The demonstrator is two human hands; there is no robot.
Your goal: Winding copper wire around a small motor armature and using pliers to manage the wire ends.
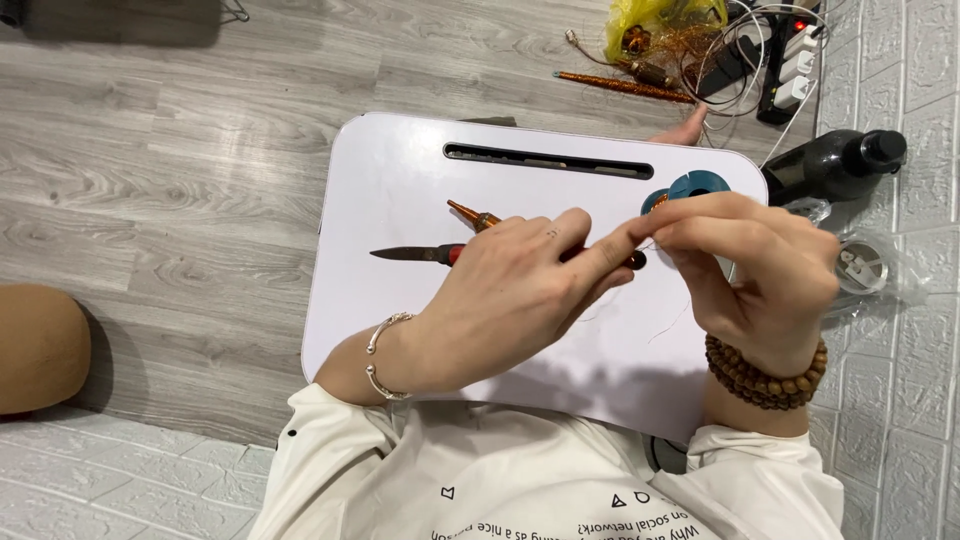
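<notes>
— Above the white plastic lap tray [400, 200], what do the hands pinch?
— Left hand [510, 300] and right hand [760, 270] pinch a thin wire [648, 243], beside the teal plastic spool [695, 185].

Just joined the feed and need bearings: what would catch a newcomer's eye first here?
Two hands meet over the middle of a white lap tray: the left hand and right hand pinch a thin wire together. Beside them lie a knife and a teal spool. Beyond the tray, a tangle of copper wire sits on the grey floor.
</notes>
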